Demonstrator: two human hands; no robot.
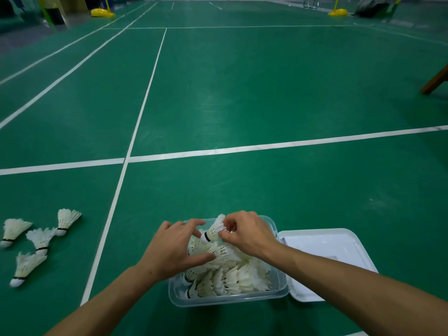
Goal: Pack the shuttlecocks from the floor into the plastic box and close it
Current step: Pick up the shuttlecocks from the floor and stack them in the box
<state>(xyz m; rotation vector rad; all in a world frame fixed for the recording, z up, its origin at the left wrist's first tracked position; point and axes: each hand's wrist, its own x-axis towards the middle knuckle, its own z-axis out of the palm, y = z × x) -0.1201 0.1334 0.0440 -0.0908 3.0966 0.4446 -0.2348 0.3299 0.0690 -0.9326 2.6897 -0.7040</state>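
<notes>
The right hand [244, 235] pinches a shuttlecock [214, 230] above the heaped plastic box [228, 298]; the left hand [178, 248], fingers spread, steadies the pile. Overfilling may crush feathers or block the lid [339, 243].

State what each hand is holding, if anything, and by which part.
The right hand pinches one shuttlecock by its feather skirt, above the plastic box. The left hand holds nothing; its fingers are spread beside it.

Box [228, 300] heaped with shuttlecocks, both hands crowding its far end. Lid [322, 251] touching box's right side. Four loose shuttlecocks [38, 241] well left on floor [242, 93]; open floor between.
</notes>
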